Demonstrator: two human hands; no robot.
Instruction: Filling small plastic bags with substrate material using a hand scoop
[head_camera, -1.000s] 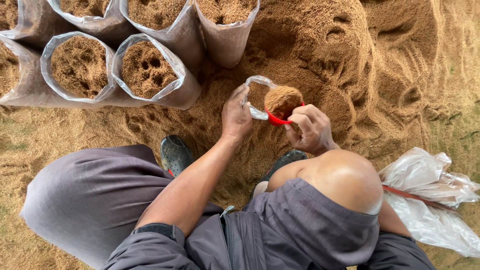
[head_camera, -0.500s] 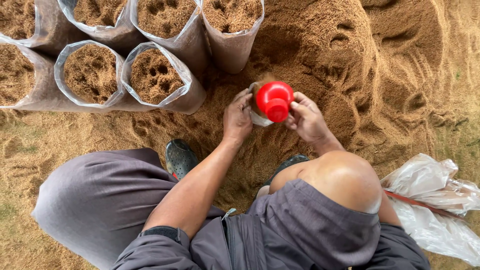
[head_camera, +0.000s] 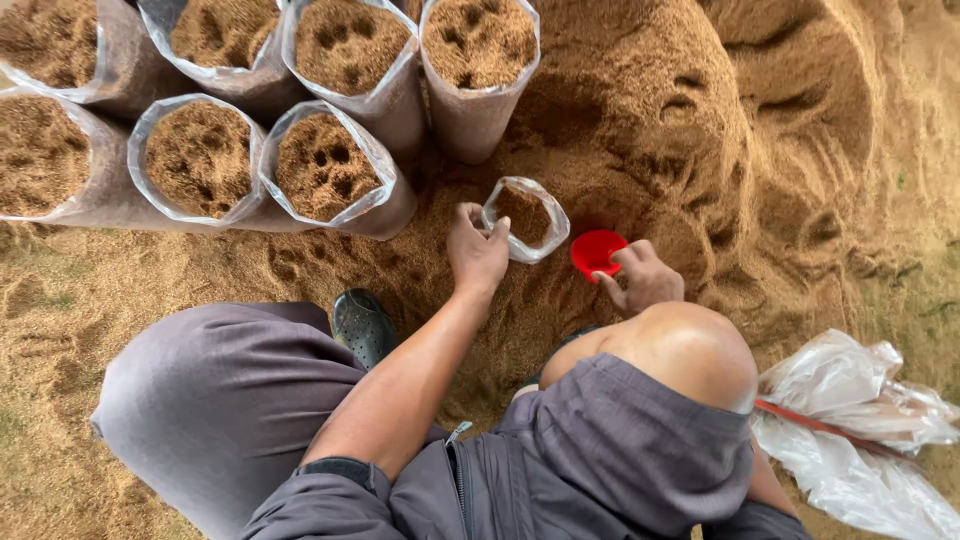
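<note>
Holding the rim of the small clear bag (head_camera: 525, 218) with my left hand (head_camera: 478, 250), I pinch it with my fingers. The bag stands on the brown sawdust pile (head_camera: 640, 110), partly full. My right hand (head_camera: 640, 280) is curled around a red cup (head_camera: 597, 252), just right of the bag. Six full bags (head_camera: 330, 165) stand close to the left and above it. My knee (head_camera: 690, 350) sits below the cup. Empty bags (head_camera: 860, 430) lie far to the right. The pile is open to the upper right.

Small bag (head_camera: 526, 216) between filled bags (head_camera: 330, 170) left, scoop (head_camera: 597, 251) right.
</note>
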